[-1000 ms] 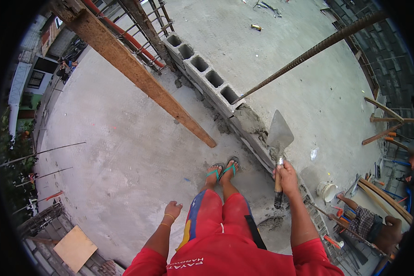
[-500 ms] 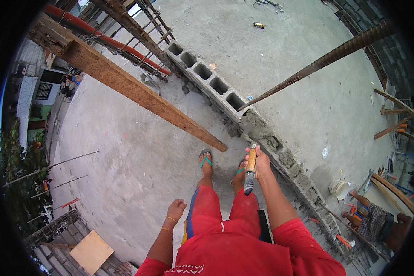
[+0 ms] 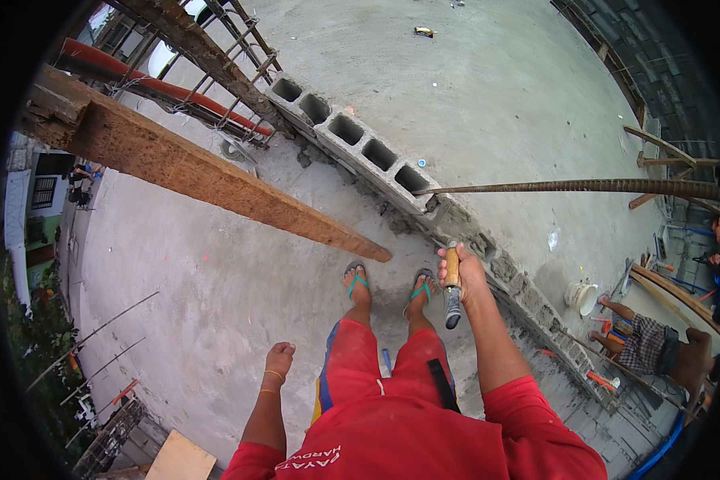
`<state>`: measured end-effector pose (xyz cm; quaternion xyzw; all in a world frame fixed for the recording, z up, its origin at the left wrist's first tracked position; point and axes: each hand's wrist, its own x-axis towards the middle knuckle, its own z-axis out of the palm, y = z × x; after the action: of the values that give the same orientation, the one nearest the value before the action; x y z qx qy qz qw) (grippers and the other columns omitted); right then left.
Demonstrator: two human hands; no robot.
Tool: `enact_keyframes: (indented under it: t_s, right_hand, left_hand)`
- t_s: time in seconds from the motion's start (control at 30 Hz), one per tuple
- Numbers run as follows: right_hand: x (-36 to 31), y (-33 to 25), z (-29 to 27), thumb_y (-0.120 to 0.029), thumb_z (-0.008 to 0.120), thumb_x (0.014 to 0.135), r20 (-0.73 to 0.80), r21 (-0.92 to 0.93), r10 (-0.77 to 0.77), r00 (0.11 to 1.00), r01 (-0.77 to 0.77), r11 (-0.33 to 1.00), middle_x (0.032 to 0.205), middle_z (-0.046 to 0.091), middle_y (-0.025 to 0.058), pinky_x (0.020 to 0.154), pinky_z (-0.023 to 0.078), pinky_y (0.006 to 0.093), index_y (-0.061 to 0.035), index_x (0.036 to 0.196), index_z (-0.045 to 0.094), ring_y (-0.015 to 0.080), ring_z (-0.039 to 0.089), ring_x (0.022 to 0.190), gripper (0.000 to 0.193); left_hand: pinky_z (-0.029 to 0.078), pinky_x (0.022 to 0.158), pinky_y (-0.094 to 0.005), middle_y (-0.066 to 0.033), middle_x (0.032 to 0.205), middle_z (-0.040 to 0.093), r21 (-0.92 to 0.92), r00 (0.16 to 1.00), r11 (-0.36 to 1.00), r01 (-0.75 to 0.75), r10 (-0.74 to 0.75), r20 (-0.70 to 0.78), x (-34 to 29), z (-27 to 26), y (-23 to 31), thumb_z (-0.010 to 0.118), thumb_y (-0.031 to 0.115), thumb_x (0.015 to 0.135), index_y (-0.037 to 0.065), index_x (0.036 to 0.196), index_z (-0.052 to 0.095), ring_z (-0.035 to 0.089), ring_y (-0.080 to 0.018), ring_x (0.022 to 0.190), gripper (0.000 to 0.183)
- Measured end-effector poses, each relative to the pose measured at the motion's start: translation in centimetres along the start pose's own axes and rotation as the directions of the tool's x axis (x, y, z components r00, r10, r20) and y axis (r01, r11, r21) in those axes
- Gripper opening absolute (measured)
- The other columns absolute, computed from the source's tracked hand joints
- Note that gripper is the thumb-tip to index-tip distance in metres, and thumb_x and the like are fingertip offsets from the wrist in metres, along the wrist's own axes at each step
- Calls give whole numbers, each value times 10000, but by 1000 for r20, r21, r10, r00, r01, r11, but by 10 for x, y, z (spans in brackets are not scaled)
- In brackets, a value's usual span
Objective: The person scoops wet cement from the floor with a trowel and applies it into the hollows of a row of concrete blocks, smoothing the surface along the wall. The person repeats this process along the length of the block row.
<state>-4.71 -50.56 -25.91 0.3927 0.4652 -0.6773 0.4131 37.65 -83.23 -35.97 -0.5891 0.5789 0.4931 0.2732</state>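
Note:
My right hand (image 3: 470, 272) grips a wooden-handled tool (image 3: 453, 276), which looks like a trowel. Its dark, mortar-smeared butt points back toward me and its blade cannot be seen. Just beyond that hand runs a low wall of hollow concrete blocks (image 3: 362, 152), with wet grey mortar (image 3: 461, 226) spread on the lower course beside the last upper block. My left hand (image 3: 280, 358) hangs at my left side, fingers curled in and nothing visible in them, apart from everything around it.
A long wooden beam (image 3: 216, 176) slants down to the floor near my feet. A ribbed steel bar (image 3: 568, 187) rises beside the last block. Right of the wall stand a white bucket (image 3: 582, 297) and a crouching person (image 3: 648, 344). Rebar cages (image 3: 236, 40) rise at the far left.
My view has shifted, so the steel bar lies flatter across it. My right hand, still holding the tool, and my right foot are more fully in sight. My left hand sits a little farther left.

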Motion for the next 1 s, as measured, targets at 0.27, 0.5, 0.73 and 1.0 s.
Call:
enact_keyframes:
  t_s: [0.27,0.5,0.73,1.0]
  right_hand:
    - [-45,42,-48,-389,633,1001,-7,-512,-84,996,69,856,635,561,23,393,423,313,-90,952,606,142,531,427,304]
    - [-48,31,-107,-390,622,1001,-295,-429,-33,955,-101,898,662,571,39,395,427,331,-89,1002,572,163,538,437,305]
    - [-62,28,-165,-397,599,1012,-283,-290,-4,959,-81,954,674,566,43,400,432,328,-88,1062,562,165,536,452,315]
    - [-72,16,-145,-445,546,1032,-71,-175,-5,997,-7,985,692,578,51,431,459,331,-82,1152,579,165,540,471,384]
  left_hand:
    - [469,623,-281,-19,1027,669,-22,993,995,-97,98,59,25,-8,52,670,315,949,86,1225,640,638,-147,843,360]
    - [466,617,-287,-16,1011,665,28,987,991,-129,126,96,28,9,62,671,323,950,90,1221,639,634,-148,834,359]
    - [467,614,-296,-17,1000,668,71,993,993,-92,86,86,25,31,49,668,332,950,99,1214,641,631,-150,821,353]
    - [466,610,-290,-16,988,669,44,992,994,-102,98,78,0,74,37,679,331,943,100,1215,643,634,-150,811,358]
